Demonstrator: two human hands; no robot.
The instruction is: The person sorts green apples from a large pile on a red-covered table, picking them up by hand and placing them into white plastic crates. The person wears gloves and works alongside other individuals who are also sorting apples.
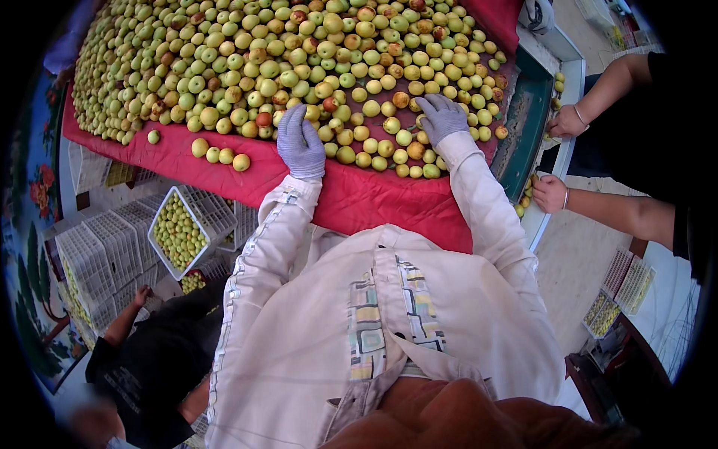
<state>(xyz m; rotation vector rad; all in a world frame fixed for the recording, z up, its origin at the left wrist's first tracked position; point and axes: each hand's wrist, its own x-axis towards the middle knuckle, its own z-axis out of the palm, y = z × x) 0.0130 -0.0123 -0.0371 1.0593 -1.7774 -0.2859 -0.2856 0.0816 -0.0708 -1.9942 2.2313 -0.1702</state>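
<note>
A broad heap of small round yellow-green fruit (224, 73), which look like fresh jujubes, lies on a red cloth (381, 196) in front of me. Some have brown or red patches. My left hand (301, 143), in a grey-lilac knit glove, rests at the heap's near edge with its thumb apart from the fingers, against a few fruits. Farther right, my right hand (444, 118), gloved alike, reaches over the thinner layer with fingers apart, touching fruit by the fingertips. Neither hand shows a fruit gripped, though both palms are partly hidden. Loose fruits (226, 156) sit near the cloth's front edge.
A green chute (519, 123) with a pale frame adjoins the cloth's right side. Another person's hands (549, 193) handle fruit there. At lower left, a fruit-filled white crate (179, 233) stands near stacked crates (106, 247), with a person in black (157, 359) beside them.
</note>
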